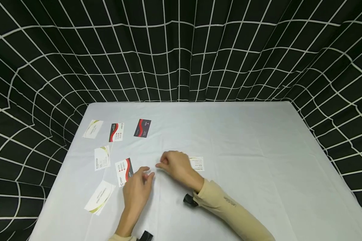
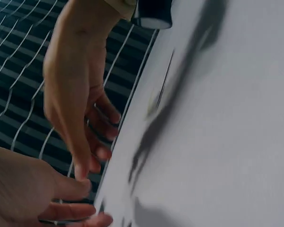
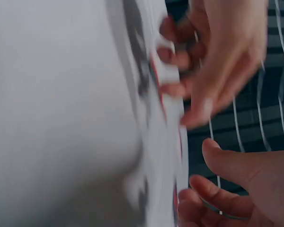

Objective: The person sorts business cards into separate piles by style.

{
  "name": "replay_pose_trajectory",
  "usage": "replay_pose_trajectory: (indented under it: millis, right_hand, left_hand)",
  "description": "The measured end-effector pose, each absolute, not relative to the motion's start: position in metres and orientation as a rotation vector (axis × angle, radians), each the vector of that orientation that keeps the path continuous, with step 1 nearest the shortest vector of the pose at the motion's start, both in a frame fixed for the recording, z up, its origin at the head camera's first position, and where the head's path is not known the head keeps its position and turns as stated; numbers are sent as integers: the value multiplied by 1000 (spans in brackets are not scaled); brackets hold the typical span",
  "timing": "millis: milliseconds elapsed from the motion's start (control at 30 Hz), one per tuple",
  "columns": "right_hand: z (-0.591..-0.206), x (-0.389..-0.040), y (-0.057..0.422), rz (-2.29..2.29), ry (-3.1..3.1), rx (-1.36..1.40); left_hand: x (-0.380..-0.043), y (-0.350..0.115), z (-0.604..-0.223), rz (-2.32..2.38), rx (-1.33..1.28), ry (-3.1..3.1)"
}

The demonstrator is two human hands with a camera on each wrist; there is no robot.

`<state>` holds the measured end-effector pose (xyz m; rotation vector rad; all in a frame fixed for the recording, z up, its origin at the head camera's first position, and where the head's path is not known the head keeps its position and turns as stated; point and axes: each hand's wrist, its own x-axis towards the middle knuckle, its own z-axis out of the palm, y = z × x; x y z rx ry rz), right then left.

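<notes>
My left hand (image 1: 137, 190) hovers over the table near a white card with a red and black wave (image 1: 123, 172), whose lower right corner it hides. Its thumb and fingers are apart and loosely bent. Facing it, my right hand (image 1: 176, 165) has thumb and index finger near each other. I see nothing held in either hand. Behind the right hand lies a white printed card (image 1: 197, 164), partly covered. In the left wrist view, the left hand (image 2: 23, 189) shows at lower left below the right hand (image 2: 78, 90). The right wrist view also has both hands above the cloth.
Farther left lie a dark card with a red wave (image 1: 145, 124), a red, black and white card (image 1: 119, 132), two white and green cards (image 1: 93, 130) (image 1: 101, 158), and overlapping white cards (image 1: 101, 196). White cloth (image 1: 244, 140) covers the table. Black gridded curtain (image 1: 181, 60) surrounds it.
</notes>
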<state>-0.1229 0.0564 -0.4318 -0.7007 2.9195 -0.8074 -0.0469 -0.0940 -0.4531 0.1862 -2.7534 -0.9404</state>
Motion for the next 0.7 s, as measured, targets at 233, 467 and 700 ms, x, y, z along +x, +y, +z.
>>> replay_pose_trajectory:
  millis: [233,467,700]
  right_hand:
    - [-437,-88,-46,-428,2898,-1032]
    - [-447,-77,-97,-184,2889,-1136]
    - [-454,-84,-106,-187,2857,-1114]
  left_hand:
    - [-7,-155,-438,-725,569,-2876]
    - [6,-188,-442,-645,777,-2979]
    - [0,-196,-444,-709,739,-2927]
